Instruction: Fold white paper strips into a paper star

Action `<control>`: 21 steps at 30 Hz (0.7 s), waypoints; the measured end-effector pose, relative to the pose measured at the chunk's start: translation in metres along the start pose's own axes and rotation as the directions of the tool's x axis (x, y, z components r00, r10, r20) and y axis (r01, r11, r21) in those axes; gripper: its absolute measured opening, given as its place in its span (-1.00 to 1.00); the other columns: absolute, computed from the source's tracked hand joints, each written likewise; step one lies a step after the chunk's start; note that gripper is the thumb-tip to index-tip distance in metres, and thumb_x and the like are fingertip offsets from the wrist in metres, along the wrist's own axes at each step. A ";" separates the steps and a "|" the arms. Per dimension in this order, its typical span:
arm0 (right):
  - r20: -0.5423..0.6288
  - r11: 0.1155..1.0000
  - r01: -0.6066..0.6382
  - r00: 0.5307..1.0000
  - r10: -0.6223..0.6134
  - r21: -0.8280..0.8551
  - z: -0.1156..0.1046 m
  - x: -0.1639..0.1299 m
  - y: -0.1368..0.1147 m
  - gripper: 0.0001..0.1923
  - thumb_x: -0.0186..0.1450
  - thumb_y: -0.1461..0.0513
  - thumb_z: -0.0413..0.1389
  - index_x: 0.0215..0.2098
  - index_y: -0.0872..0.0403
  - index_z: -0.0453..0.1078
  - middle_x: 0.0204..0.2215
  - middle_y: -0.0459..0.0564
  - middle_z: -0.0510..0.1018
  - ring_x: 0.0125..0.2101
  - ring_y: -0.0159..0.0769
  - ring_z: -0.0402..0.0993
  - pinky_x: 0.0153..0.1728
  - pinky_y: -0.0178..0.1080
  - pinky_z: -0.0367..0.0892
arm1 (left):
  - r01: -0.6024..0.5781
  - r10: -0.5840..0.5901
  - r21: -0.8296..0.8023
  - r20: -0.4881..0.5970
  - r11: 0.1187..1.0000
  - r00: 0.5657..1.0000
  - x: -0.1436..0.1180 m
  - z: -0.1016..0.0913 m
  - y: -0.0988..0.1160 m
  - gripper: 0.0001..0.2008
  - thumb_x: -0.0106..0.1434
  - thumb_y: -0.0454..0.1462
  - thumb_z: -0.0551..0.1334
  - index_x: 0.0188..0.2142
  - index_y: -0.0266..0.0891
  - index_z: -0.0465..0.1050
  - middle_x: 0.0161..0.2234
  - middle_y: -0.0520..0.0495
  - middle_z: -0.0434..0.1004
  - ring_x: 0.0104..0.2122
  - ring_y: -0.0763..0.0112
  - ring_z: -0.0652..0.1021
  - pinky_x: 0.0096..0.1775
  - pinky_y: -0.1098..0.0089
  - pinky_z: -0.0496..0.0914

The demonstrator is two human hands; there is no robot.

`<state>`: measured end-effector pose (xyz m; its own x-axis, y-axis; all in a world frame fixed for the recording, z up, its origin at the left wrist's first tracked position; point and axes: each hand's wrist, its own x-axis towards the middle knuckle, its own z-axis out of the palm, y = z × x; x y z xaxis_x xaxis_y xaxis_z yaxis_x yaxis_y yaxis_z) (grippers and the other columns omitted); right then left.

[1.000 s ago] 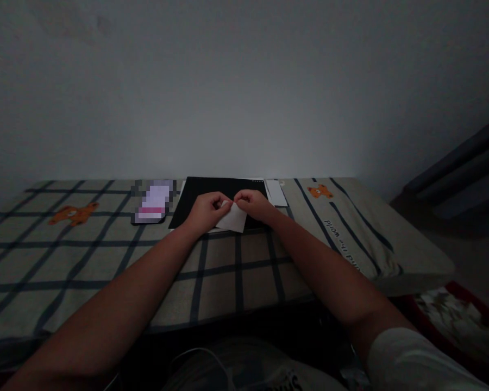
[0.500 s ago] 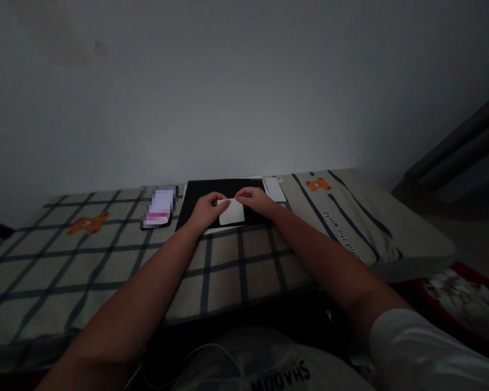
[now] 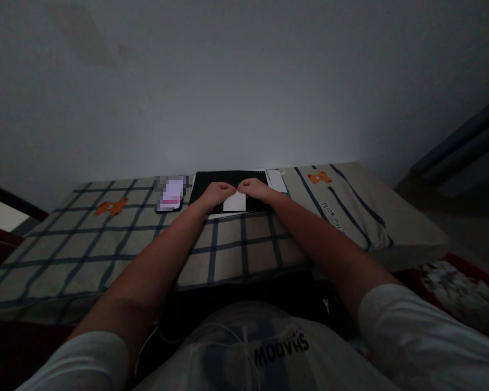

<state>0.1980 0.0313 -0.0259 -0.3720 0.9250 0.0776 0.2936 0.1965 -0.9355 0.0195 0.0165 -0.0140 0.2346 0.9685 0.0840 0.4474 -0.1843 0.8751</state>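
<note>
A small white sheet of paper [image 3: 234, 203] hangs between my two hands, over a flat black mat or folder [image 3: 206, 180]. My left hand [image 3: 218, 194] pinches its upper left edge. At the upper right edge my right hand [image 3: 256, 189] pinches it too, and the fingertips of both hands nearly meet. The fingers hide the paper's top edge. Beneath the black sheet a white border shows along the near side.
Left of the mat lies a phone [image 3: 171, 194] with its screen lit and partly blurred. A white card or paper stack [image 3: 276, 181] is at the right. All rest on a checked cloth [image 3: 228, 250] against a grey wall [image 3: 244, 98]. A red container [image 3: 464, 288] stands low at right.
My hands have drawn closer together on the paper, which looks straighter-edged now. The view has shifted, so the table sits slightly higher and more of my shirt shows.
</note>
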 end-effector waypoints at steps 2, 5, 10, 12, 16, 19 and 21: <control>0.095 0.990 -0.103 0.991 0.094 0.094 -0.004 0.004 -0.007 -0.86 0.16 0.28 0.06 -0.53 0.14 0.38 -0.60 -0.08 0.42 -0.58 -0.46 0.30 -0.51 -0.37 0.25 | 0.048 -0.045 -0.043 0.065 0.998 0.997 0.009 -0.004 0.003 -0.77 0.01 -0.19 0.25 -0.39 -0.28 0.57 -0.49 -0.06 0.55 -0.55 0.44 0.42 -0.53 0.45 0.25; 0.129 0.968 -0.213 0.972 0.197 0.130 -0.007 0.008 -0.013 -0.90 0.16 0.31 0.07 -0.52 0.14 0.35 -0.59 -0.06 0.43 -0.57 -0.45 0.34 -0.53 -0.38 0.31 | 0.016 -0.017 0.006 0.074 1.000 0.997 0.020 -0.007 0.003 -0.80 -0.02 -0.22 0.26 -0.43 -0.29 0.57 -0.55 -0.03 0.51 -0.59 0.46 0.39 -0.57 0.45 0.19; -0.036 0.989 -0.046 0.998 0.051 0.139 0.001 0.010 -0.004 -0.93 0.18 0.24 0.05 -0.41 0.10 0.33 -0.54 -0.12 0.39 -0.53 -0.46 0.33 -0.57 -0.42 0.32 | -0.031 0.030 -0.006 -0.067 1.000 0.997 0.021 -0.004 -0.004 -0.73 0.00 -0.15 0.25 -0.35 -0.28 0.56 -0.53 -0.02 0.51 -0.58 0.46 0.39 -0.55 0.46 0.22; -0.077 0.994 0.017 0.997 -0.009 0.111 0.005 0.012 0.002 -0.90 0.17 0.21 0.06 -0.40 0.10 0.32 -0.52 -0.13 0.38 -0.53 -0.46 0.31 -0.60 -0.42 0.29 | -0.063 0.064 0.011 -0.092 0.998 0.994 0.019 -0.003 -0.007 -0.70 0.01 -0.12 0.25 -0.34 -0.27 0.56 -0.54 -0.01 0.50 -0.58 0.46 0.39 -0.54 0.46 0.22; -0.158 0.986 0.166 0.973 -0.167 -0.023 0.006 0.015 0.006 -0.85 0.13 0.18 0.08 -0.38 0.12 0.34 -0.49 -0.11 0.41 -0.48 -0.43 0.31 -0.51 -0.38 0.24 | -0.121 0.141 0.126 -0.165 0.985 0.976 0.014 -0.005 -0.007 -0.68 0.04 -0.09 0.23 -0.33 -0.28 0.56 -0.54 -0.01 0.49 -0.60 0.48 0.34 -0.56 0.46 0.18; -0.163 0.940 0.266 0.939 -0.303 -0.214 0.003 0.012 0.000 -0.84 0.10 0.20 0.08 -0.40 0.14 0.38 -0.53 -0.11 0.40 -0.51 -0.43 0.26 -0.46 -0.34 0.16 | -0.200 0.243 0.243 -0.159 0.949 0.957 0.010 -0.005 -0.002 -0.69 0.08 -0.10 0.22 -0.31 -0.27 0.56 -0.50 -0.01 0.51 -0.61 0.50 0.31 -0.54 0.45 0.17; -0.154 0.920 0.298 0.927 -0.343 -0.256 0.001 0.007 -0.005 -0.85 0.08 0.21 0.07 -0.42 0.14 0.37 -0.52 -0.10 0.40 -0.49 -0.42 0.25 -0.45 -0.33 0.14 | -0.267 0.318 0.286 -0.151 0.920 0.936 0.008 -0.004 0.002 -0.70 0.10 -0.11 0.21 -0.31 -0.27 0.56 -0.45 -0.03 0.53 -0.57 0.48 0.35 -0.50 0.44 0.21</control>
<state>0.1930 0.0366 -0.0211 -0.3100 0.8398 0.4458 0.3844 0.5395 -0.7491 0.0182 0.0243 -0.0099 0.2317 0.8730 0.4291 0.5959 -0.4760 0.6468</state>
